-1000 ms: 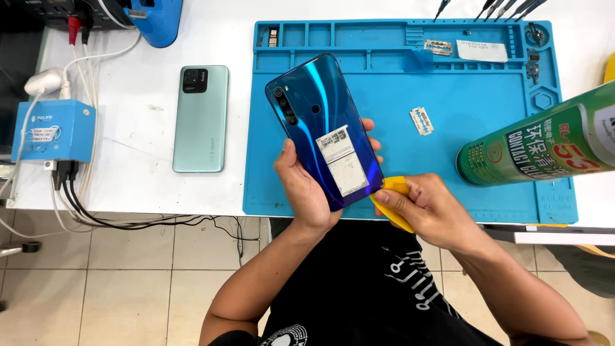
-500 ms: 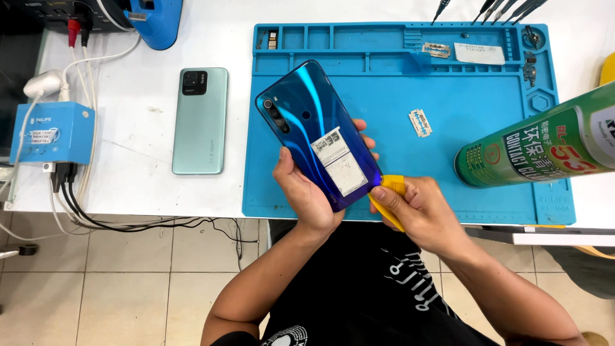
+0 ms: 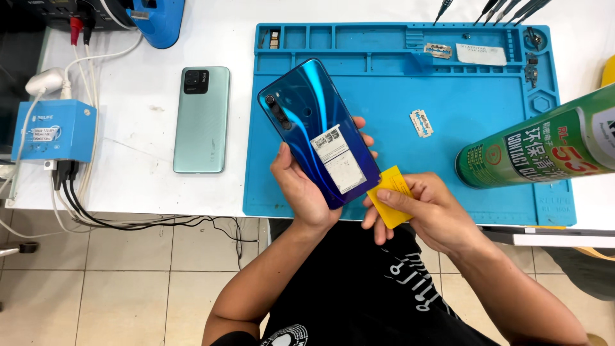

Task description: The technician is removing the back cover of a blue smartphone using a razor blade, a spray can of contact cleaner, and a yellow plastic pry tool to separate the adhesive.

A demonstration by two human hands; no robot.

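Note:
My left hand (image 3: 304,186) grips a glossy blue phone (image 3: 314,122), back side up, with a white sticker on its lower half and the camera strip pointing up-left. It is held tilted over the near edge of the blue work mat (image 3: 487,166). My right hand (image 3: 426,208) pinches a thin yellow plastic card (image 3: 392,195) whose corner touches the phone's lower right edge.
A pale green phone (image 3: 202,118) lies back up on the white table left of the mat. A green spray can (image 3: 538,147) lies on the mat's right. A razor blade (image 3: 421,123) rests mid-mat. A blue box with cables (image 3: 51,131) sits far left. Tool tips (image 3: 506,9) poke in at top.
The blue phone has turned further counter-clockwise in my left hand, its top swinging left. My right hand keeps the yellow card at the phone's lower edge.

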